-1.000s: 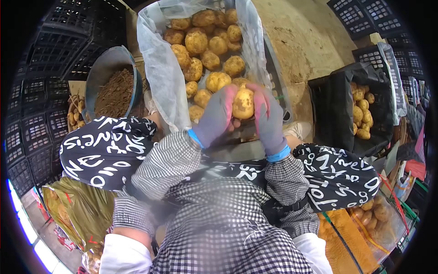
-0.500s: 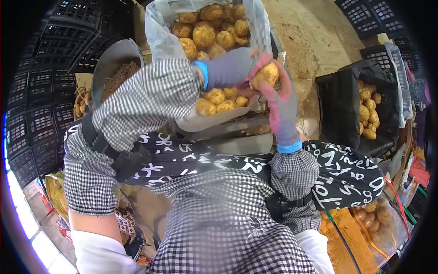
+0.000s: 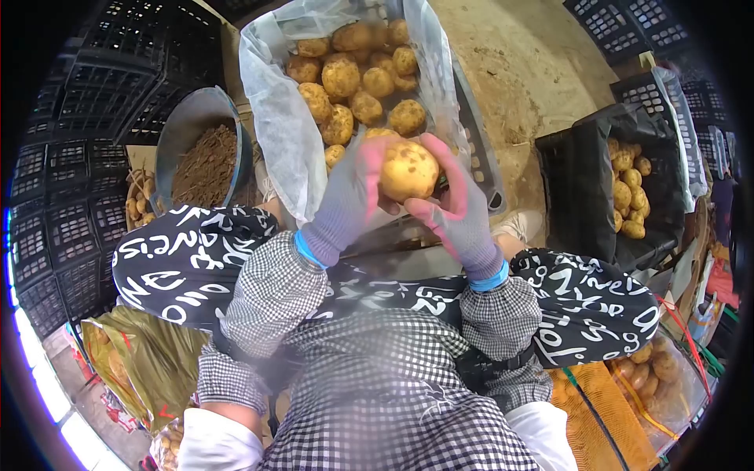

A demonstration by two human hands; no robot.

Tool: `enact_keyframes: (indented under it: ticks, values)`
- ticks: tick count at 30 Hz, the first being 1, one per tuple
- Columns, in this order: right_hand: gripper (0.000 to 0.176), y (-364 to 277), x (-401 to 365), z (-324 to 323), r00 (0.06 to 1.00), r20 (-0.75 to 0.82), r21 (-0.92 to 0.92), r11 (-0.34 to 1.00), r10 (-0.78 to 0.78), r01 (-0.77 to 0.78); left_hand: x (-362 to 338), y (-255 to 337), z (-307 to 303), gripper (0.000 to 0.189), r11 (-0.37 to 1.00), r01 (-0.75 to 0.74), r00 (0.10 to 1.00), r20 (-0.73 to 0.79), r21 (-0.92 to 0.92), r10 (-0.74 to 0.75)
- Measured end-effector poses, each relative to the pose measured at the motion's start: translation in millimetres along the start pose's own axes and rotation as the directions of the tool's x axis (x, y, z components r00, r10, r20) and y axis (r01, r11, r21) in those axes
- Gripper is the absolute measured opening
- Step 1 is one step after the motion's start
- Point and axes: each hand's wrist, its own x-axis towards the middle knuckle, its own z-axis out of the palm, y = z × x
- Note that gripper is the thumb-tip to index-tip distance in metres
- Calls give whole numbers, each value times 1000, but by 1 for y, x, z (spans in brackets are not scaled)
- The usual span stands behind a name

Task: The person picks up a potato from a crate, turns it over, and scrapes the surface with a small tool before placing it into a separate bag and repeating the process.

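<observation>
Both of my gloved hands hold one large yellow potato (image 3: 408, 170) in front of my chest. My left hand (image 3: 347, 200), in a grey and pink glove, grips its left side. My right hand (image 3: 458, 210) cups it from the right and below. Just beyond the hands lies a crate lined with white plastic (image 3: 276, 110) and filled with several potatoes (image 3: 350, 72).
A grey basin of brown debris (image 3: 203, 161) stands at the left beside stacked black crates (image 3: 86, 110). A black-lined crate of potatoes (image 3: 626, 192) is at the right. An orange mesh sack of potatoes (image 3: 640, 385) lies at lower right, a green-yellow bag (image 3: 141, 357) at lower left.
My hands had swung out to the right over the crate's edge with a potato; now both are back in front of me, holding a potato closer and lower.
</observation>
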Motion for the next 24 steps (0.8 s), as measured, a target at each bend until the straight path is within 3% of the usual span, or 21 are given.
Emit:
enact_keyframes:
  ticks: [2, 3, 5, 6, 8, 10, 12, 13, 15, 17, 21, 24]
  values:
    - [86, -4, 3, 2, 1000, -14, 39, 999, -17, 18, 1, -8, 5, 62, 983, -60, 998, 0, 174, 61]
    - [84, 0, 3, 0, 998, -29, -128, 990, -59, 55, 2, -10, 8, 67, 962, -90, 996, 3, 256, 92]
    - [81, 12, 4, -5, 989, -31, -446, 888, -143, 115, 3, -13, 12, 73, 988, -80, 997, 27, 134, 77]
    - [78, 6, 3, -1, 994, -67, -429, 902, -89, 52, 3, -14, 13, 77, 995, -71, 997, 40, 74, 69]
    - [71, -12, 1, 13, 990, -137, -384, 920, 26, -77, 4, -14, 3, 74, 992, 123, 991, 49, -17, -122]
    - [64, 7, 6, 2, 963, -221, -480, 877, -152, 29, 8, -15, -3, 69, 949, 261, 965, 81, -174, -250]
    - [54, 12, 7, -3, 944, -279, -388, 920, -175, 56, 11, -17, -4, 62, 857, 338, 941, 139, -389, -308]
    - [50, 9, 9, -3, 933, -308, -342, 937, -186, 74, 11, -17, -4, 57, 849, 323, 946, 118, -419, -301]
    - [48, -5, 2, 7, 955, -282, -59, 995, -90, 76, 11, -19, -4, 49, 831, 289, 955, 78, -476, -287]
    - [47, 10, 0, -1, 967, -235, -394, 919, -96, -5, 13, -25, -5, 47, 797, 289, 954, 94, -530, -284]
    - [45, 17, -3, 5, 988, -151, -347, 938, -32, -22, 13, -30, -6, 46, 735, 300, 948, 101, -608, -303]
    - [43, 14, -4, 11, 988, -151, -327, 944, -15, -36, 12, -27, 0, 46, 728, 288, 935, 18, -622, -354]
